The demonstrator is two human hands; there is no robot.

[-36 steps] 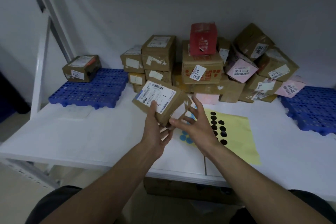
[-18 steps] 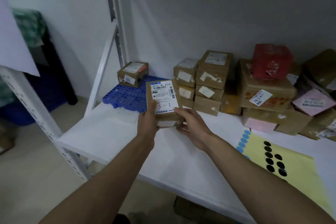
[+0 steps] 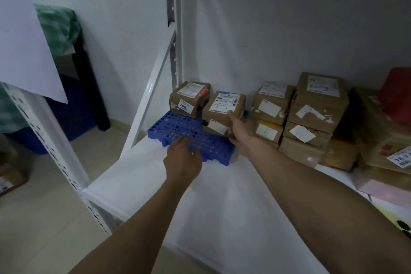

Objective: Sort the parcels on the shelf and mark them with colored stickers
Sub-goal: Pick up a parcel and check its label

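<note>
A brown parcel [image 3: 222,108] with a white label marked "3-1" rests on the blue pallet [image 3: 182,128] at the shelf's left end. My right hand [image 3: 241,128] grips its right side. Beside it on the pallet stands another brown parcel [image 3: 189,99] labelled "200". My left hand [image 3: 183,158] hovers at the pallet's front edge, fingers apart, holding nothing. A stack of brown parcels [image 3: 309,115] fills the shelf's right half. A corner of the yellow sticker sheet [image 3: 398,221] with black dots shows at the right edge.
The white shelf board [image 3: 200,202] runs from the pallet toward me. A white upright [image 3: 55,138] and a diagonal brace [image 3: 149,95] frame the left end. A red box [image 3: 398,93] tops the stack at right. Blue bins and a dark table stand on the floor left.
The "3-1" parcel has gone from both hands above the shelf down onto the blue pallet beside the "200" parcel. My left hand has let go; my view has swung left.
</note>
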